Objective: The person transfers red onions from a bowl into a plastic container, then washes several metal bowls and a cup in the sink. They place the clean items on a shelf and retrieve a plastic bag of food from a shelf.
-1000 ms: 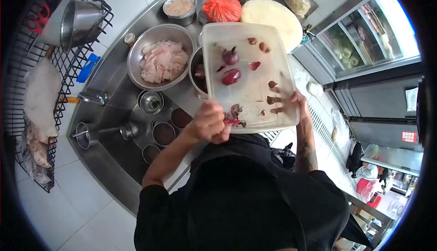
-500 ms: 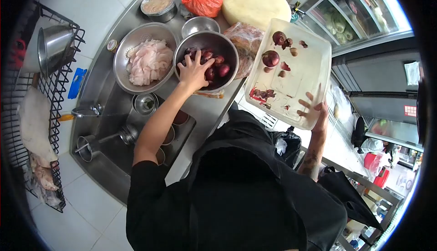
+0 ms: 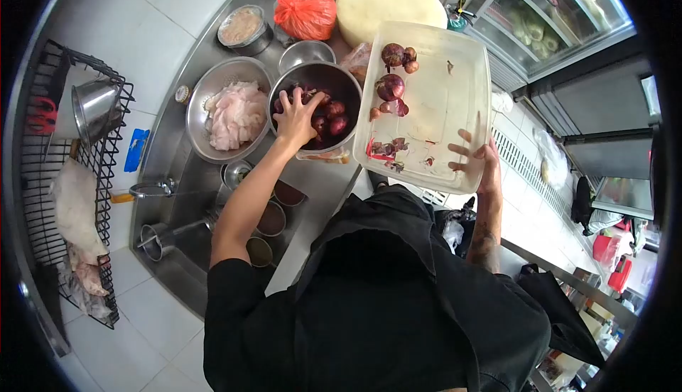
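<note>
- On the far left, a wire rack (image 3: 67,179) hangs on the wall with a steel pot (image 3: 96,108) in it. I am not using it.
- A bowl of pale sliced meat (image 3: 233,113) sits on the counter (image 3: 188,158), just left of where I work.
- My left hand (image 3: 297,118) is down in the steel bowl (image 3: 316,104), fingers spread over the red onions (image 3: 332,118) there. I cannot tell whether it has closed on one.
- I judge the step to be moving onions between bowl and tub; the next move needs a firm grip on one round, slippery onion without knocking the bowl's rim.
- The clear tub (image 3: 433,94) is tipped up beside the bowl, its left edge over the bowl's right rim, holding a few onions (image 3: 391,86) and skin scraps.
- My right hand (image 3: 477,161) clamps the tub's near right corner, fingers showing through the plastic.
- Compared with half a second ago, the tub has swung in from well right of the bowl to close against it, and its onions have slid toward the far left corner. My left hand was already at the bowl's near rim.
</note>
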### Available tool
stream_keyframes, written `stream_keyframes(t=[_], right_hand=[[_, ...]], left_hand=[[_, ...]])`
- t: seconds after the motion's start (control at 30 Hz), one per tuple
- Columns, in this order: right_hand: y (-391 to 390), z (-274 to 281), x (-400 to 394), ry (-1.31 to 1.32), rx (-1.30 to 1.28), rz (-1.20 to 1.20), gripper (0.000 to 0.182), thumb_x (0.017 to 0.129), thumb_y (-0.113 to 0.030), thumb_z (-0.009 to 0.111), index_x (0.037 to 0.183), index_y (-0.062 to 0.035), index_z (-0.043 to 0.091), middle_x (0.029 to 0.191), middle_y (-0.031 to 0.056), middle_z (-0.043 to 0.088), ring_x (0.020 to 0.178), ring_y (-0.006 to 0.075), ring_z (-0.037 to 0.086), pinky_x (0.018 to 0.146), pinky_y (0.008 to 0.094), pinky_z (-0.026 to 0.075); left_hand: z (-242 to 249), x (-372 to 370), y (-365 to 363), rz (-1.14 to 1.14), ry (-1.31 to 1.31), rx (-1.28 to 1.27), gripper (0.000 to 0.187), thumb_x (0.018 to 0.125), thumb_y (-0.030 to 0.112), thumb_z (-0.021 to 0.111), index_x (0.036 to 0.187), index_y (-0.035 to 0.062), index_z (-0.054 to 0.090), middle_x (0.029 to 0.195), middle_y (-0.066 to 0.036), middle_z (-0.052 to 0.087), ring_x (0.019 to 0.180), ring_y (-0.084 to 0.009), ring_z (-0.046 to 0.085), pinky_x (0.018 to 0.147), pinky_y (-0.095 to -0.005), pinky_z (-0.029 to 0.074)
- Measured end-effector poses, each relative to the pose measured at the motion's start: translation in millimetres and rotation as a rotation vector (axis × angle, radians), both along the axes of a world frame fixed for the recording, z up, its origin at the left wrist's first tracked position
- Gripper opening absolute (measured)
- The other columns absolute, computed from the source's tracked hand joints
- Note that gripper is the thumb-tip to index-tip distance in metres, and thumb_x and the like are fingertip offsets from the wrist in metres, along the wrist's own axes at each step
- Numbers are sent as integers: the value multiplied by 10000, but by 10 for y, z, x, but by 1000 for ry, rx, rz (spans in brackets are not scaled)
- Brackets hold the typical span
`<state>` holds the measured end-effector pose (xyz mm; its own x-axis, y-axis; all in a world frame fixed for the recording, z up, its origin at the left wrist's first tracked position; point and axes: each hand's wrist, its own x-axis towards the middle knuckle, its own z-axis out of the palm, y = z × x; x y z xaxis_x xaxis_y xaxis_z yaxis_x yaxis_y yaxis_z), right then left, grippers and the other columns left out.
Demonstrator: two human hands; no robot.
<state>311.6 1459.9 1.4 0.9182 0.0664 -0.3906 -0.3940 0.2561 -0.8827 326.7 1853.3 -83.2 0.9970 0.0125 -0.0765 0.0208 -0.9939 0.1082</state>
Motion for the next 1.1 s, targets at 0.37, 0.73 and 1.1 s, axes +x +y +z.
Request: stream_keyframes(t=[0.37,0.73,1.1], right_hand=[[66,-167,131,-88,84,73,772,780,-193,512,1496,-204,222,1310,173,424,969,299,583,640,402,525],[7,-312,-26,-47,236,72,700,756,-202,450,1429,-111,284,1270,172,475,977,336,582,643,455,538],[-167,-240,-63,-44,242,-65,836,641,-183,466,1451,-145,262,1235,198,425,943,349,577,600,475,548]], left_hand=[[1603,183,-387,-153,-432,-870,879,530,128,814,1308,111,407,1199,-151,451,1119,-316,468,992,-407,379],[597,653,342,140,-340,-536,572,725,266,748,1200,46,518,1132,-215,542,1022,-328,543,871,-406,466],[-336,543,260,-268,205,359,1157,586,98,813,1494,320,132,1524,-159,162,1324,-444,265,970,-541,420]])
